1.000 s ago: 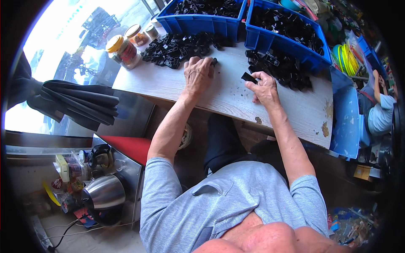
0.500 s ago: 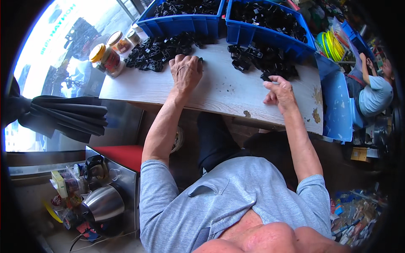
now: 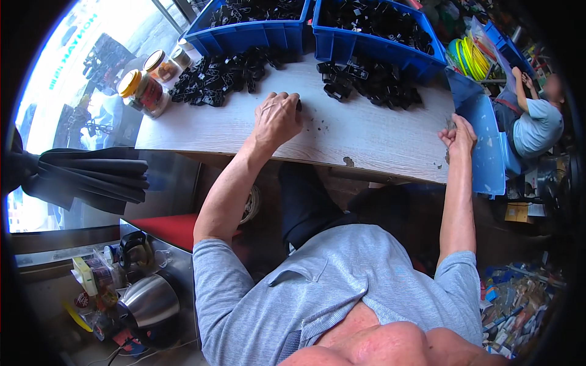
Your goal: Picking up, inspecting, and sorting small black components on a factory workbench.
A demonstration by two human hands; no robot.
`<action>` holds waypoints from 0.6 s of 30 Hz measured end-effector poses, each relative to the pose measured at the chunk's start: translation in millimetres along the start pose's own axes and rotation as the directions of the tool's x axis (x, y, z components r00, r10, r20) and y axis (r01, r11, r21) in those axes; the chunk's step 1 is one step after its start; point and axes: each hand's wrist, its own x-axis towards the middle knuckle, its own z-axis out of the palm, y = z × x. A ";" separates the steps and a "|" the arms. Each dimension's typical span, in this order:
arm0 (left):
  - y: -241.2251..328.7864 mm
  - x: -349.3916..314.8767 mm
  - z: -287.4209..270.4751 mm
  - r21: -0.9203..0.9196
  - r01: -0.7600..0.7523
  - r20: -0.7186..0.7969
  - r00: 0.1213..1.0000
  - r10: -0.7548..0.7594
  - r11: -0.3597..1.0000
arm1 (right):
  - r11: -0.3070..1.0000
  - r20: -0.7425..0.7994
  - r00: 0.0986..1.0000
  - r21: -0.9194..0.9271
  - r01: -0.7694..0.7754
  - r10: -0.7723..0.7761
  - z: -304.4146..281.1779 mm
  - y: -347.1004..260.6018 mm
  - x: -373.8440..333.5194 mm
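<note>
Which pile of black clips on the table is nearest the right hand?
The right pile, in front of the right blue bin; the left pile, beside the jars, lies farther from the right hand.

Bright window, dark curtain probably

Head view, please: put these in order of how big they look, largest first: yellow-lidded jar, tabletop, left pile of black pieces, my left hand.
1. Tabletop, even partly covered
2. Left pile of black pieces
3. Yellow-lidded jar and your left hand: they look about alike, so I leave these two unranked.
</note>
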 end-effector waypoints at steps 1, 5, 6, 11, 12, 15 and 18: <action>-2.9 0.4 0.4 -0.014 -0.004 0.035 0.999 0.005 1.000 | 1.000 0.089 0.996 -0.023 0.005 -0.003 5.7 3.8 -7.9; -4.4 3.3 -0.7 0.030 0.006 0.019 1.000 -0.006 1.000 | 0.991 0.423 0.905 -0.130 0.014 0.043 44.4 12.9 -56.1; -2.3 5.2 -2.5 0.026 0.037 -0.022 0.999 -0.037 0.999 | 0.987 0.468 0.882 -0.158 0.023 0.054 55.6 15.6 -68.2; -11.8 10.3 8.1 0.037 0.047 -0.168 0.985 -0.040 0.998 | 0.945 0.630 0.767 -0.311 0.105 0.122 113.8 21.7 -120.3; -15.9 11.7 12.8 -0.016 0.075 -0.168 0.983 -0.076 0.997 | 0.935 0.646 0.751 -0.335 0.119 0.136 123.2 22.7 -126.8; -22.3 16.8 18.7 -0.088 0.137 -0.138 0.979 -0.148 0.987 | 0.891 0.663 0.737 -0.406 0.203 0.134 149.5 28.7 -142.1; -16.3 13.8 22.1 -0.188 0.156 -0.185 0.964 -0.191 0.970 | 0.836 0.663 0.739 -0.470 0.283 0.123 167.9 32.8 -149.2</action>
